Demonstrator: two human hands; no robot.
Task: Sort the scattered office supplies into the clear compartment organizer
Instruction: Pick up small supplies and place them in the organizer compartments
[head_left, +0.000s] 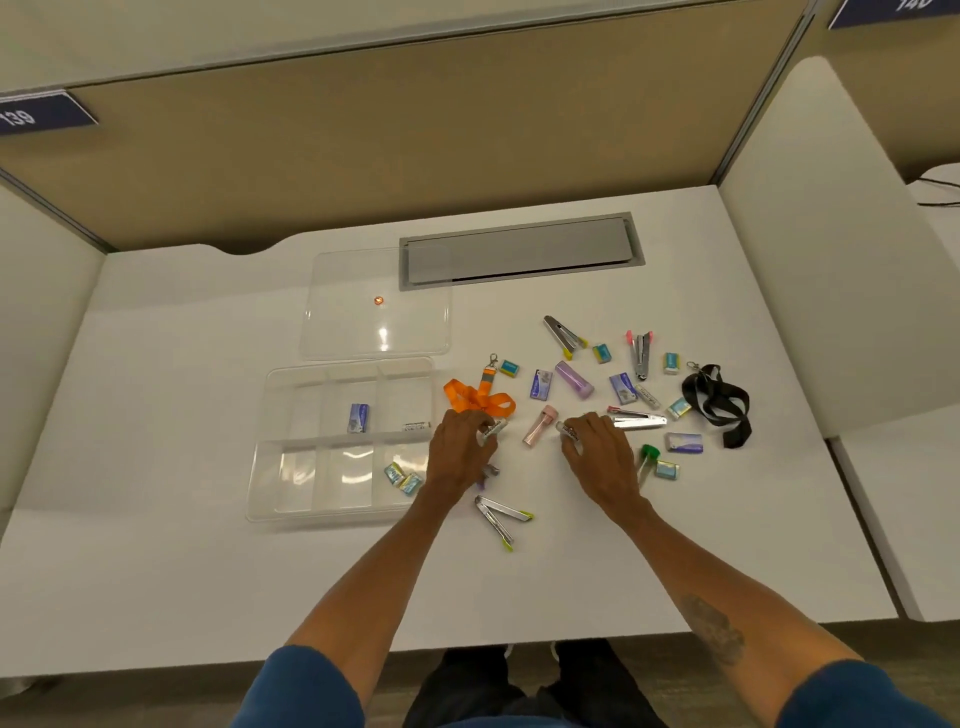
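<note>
The clear compartment organizer lies at left on the white desk. It holds a blue staple box, a small white tube and two erasers. My left hand is closed around a small white tube just right of the organizer, below the orange lanyard. My right hand grips another small white tube beside a pink stapler. Staplers, staple boxes, erasers and a black lanyard lie scattered to the right.
The organizer's clear lid lies behind it, overlapping a grey cable hatch. A yellow-tipped staple remover lies near the front, between my forearms. Beige partition walls enclose the desk at back and sides.
</note>
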